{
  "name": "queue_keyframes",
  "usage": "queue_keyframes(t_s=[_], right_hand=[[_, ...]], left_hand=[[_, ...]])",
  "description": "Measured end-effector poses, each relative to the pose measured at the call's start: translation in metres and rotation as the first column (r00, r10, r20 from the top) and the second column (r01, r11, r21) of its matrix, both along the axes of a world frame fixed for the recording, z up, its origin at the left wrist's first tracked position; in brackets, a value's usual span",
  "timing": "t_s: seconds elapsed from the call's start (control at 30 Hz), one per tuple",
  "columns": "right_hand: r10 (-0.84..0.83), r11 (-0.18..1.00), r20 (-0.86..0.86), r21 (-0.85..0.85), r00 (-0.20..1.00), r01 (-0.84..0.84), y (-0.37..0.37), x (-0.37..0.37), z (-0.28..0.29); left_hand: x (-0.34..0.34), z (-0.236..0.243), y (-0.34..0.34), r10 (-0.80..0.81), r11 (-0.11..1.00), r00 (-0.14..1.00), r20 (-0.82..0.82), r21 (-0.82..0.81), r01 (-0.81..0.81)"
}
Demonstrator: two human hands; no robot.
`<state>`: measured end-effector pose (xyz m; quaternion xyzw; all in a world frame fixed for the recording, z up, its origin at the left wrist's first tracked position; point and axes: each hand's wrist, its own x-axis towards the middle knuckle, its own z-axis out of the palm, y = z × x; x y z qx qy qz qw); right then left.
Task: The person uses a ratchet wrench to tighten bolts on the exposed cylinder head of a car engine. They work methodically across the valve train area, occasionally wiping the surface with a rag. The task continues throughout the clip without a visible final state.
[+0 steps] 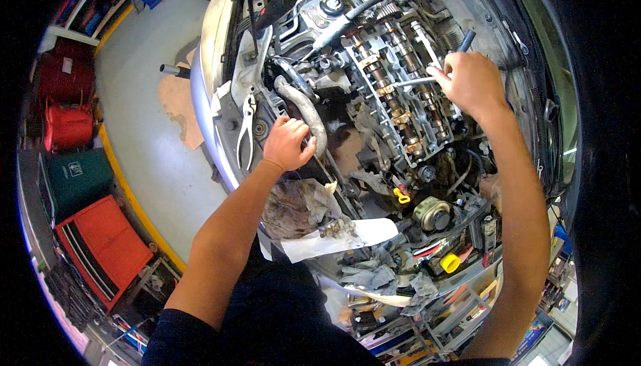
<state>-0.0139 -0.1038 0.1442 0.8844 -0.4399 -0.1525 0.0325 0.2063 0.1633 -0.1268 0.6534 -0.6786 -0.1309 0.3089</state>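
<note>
My right hand (473,84) is closed around a tool whose slim metal shaft (415,82) reaches left over the camshafts (398,109). A dark blue handle end (467,41) sticks up beyond my fingers; I cannot tell whether it belongs to that shaft. The camshafts lie exposed in the open cylinder head (433,140). My left hand (288,143) rests at the front edge of the engine bay with curled fingers, beside a thick grey hose (308,109). What those fingers hold, if anything, is hidden. Left of it lie slip-joint pliers (246,132).
Near my left forearm are a dirty rag (297,209) and a white sheet (360,232) with small metal parts. A round canister (432,215), a yellow pull ring (401,196) and a yellow cap (450,262) sit on the near side. Red bins (105,249) stand along the left wall.
</note>
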Motion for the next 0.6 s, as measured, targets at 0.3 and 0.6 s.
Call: queue_keyframes(t_s=[0.3,0.6], right_hand=[[0.021,0.999,0.134,0.036,0.991,-0.026,-0.015,-0.014,-0.004],[-0.043,0.999,0.040,0.011,0.998,0.042,-0.014,-0.003,-0.001]], left_hand=[[-0.002,-0.004,0.001,0.003,1.000,1.000,-0.020,-0.014,-0.003],[-0.002,-0.004,0.001,0.002,1.000,1.000,-0.001,0.000,-0.002]])
